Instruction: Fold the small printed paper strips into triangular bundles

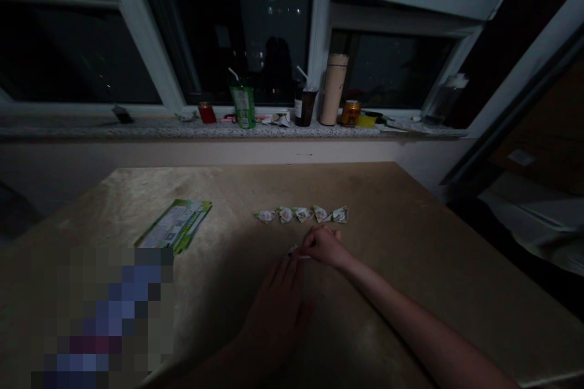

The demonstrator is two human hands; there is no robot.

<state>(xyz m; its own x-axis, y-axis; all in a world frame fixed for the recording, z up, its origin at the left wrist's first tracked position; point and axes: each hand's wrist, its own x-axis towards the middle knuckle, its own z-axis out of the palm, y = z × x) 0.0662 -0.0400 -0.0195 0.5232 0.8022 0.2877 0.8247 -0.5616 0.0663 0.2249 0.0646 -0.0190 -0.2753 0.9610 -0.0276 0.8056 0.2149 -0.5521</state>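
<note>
Head view shows the left hand flat, fingers extended, presumably steadying the piece on the counter, while the right hand curls at the piece's edge, grip unconfirmable, near packets probably aligned for order.

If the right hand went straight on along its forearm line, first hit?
Likely the row of small packets, towards its left half; depth is unclear, so the right hand might pass above.
</note>
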